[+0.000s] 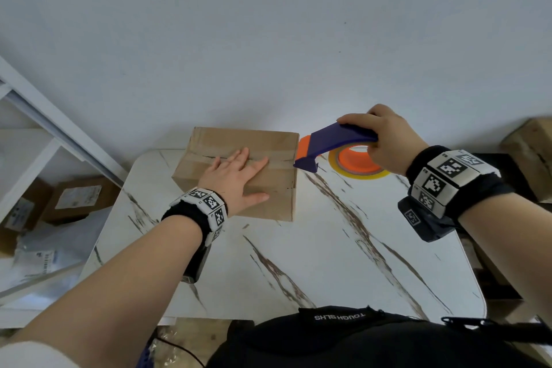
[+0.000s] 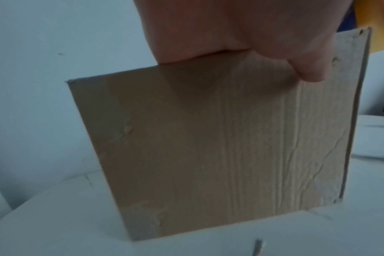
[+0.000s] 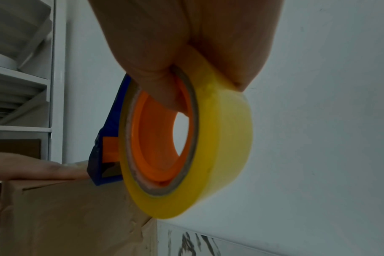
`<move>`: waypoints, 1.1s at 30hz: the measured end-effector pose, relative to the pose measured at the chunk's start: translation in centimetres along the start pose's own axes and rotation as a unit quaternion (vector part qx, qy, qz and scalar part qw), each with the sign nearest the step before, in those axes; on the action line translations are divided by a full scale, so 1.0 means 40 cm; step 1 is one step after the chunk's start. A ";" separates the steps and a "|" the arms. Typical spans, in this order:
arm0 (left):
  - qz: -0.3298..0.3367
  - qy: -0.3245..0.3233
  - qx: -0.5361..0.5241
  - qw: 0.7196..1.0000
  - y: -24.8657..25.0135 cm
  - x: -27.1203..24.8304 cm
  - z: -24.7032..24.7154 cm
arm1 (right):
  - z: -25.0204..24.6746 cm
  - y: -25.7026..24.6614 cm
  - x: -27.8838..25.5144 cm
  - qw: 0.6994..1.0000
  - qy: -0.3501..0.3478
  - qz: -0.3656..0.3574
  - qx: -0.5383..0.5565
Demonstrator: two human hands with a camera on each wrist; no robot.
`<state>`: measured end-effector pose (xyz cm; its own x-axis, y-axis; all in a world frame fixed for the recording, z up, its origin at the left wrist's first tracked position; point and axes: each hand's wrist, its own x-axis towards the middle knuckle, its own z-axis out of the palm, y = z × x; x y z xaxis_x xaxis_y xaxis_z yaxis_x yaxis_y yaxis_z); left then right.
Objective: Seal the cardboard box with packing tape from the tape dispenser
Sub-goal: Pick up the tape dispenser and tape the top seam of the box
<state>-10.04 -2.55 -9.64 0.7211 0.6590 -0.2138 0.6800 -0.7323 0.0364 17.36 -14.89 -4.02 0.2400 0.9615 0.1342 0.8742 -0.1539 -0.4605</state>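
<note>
From the head view, my left hand lay flat, fingers straight, on top of the cardboard box on the table, while my right hand gripped the tape dispenser, its nose at the box's right end of the seam. I judged the taping was about to start; next I needed to press the tape down and pull along the seam.

The left wrist view showed the box's side, flaps closed; its contents were hidden.

In the right wrist view, my fingers hooked through the yellow tape roll.
</note>
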 end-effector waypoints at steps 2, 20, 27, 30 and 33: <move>-0.021 -0.008 -0.006 1.000 0.017 0.004 -0.011 | 0.004 -0.004 0.000 1.000 0.000 -0.006 0.001; 0.014 0.088 -0.009 0.996 0.174 0.049 0.015 | 0.012 -0.009 -0.014 1.000 0.002 0.020 0.019; 0.033 0.089 0.016 0.995 0.153 0.060 0.020 | -0.012 -0.007 -0.048 1.000 0.009 0.003 0.028; 0.038 0.086 0.014 0.995 0.147 0.065 0.017 | -0.026 0.009 -0.073 0.999 0.008 0.015 0.030; 0.044 0.074 0.013 0.996 0.142 0.067 0.016 | -0.047 0.026 -0.099 0.999 0.005 0.027 0.028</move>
<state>-4.35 -5.05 -10.64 0.7903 0.6092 -0.0654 0.6115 -0.7909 0.0220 18.12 -19.28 -3.39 0.2903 0.9497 0.1172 0.8355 -0.1919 -0.5148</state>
